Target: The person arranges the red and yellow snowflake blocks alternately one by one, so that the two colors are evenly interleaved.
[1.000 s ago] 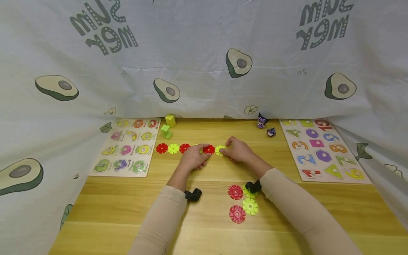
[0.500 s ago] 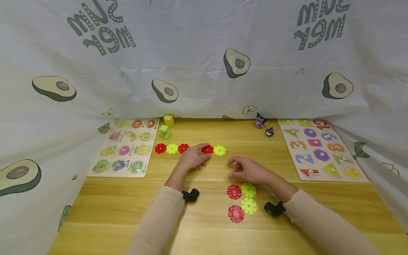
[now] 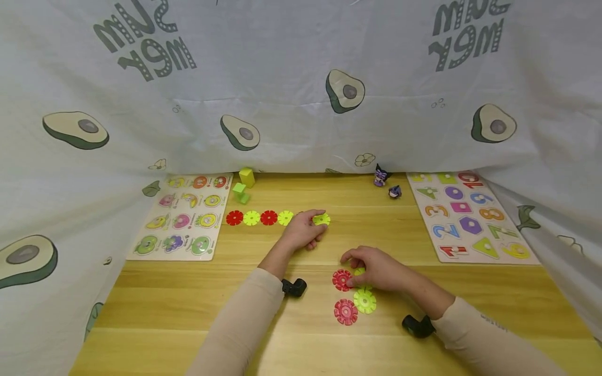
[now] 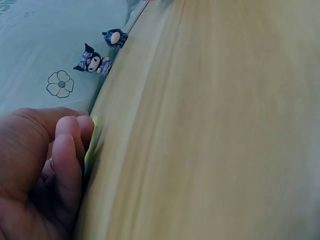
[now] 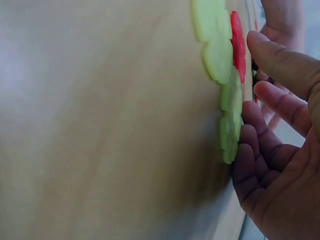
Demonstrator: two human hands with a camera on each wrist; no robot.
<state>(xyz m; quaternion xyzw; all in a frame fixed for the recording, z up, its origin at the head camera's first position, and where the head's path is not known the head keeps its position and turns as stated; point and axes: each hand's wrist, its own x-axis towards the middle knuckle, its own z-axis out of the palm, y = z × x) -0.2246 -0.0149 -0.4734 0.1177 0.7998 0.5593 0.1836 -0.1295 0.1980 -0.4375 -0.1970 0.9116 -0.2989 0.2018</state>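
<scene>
Here the left hand [image 3: 301, 232] reaches over the far part of the bench [image 3: 310, 344], its thumb and forefinger parted around the end yellow disc [image 3: 322, 218]; its grip is apart, and whether the fingertips press on that disc cannot be told. This disc closes a straight row of notched discs that alternate red and yellow, starting on the left with a red disc [image 3: 234, 218]; another red one is mostly covered by the hand. Nearer the person, the right hand [image 3: 382, 269] hangs over a small cluster of four discs, its grip also apart, thumb just beside the upper red disc [image 3: 341, 280] and the upper yellow disc [image 3: 359, 271] partly hidden beneath it. Below these lie the lower red disc [image 3: 345, 312] and the lower yellow disc [image 3: 365, 301], side by side. A fruit board [image 3: 169, 257] stands off to the left and a number board [image 3: 472, 256] to the right. Green blocks [image 3: 241, 193] and two small figurines [image 3: 380, 176] sit near the avocado-printed cloth [image 3: 291, 73] at the back.
</scene>
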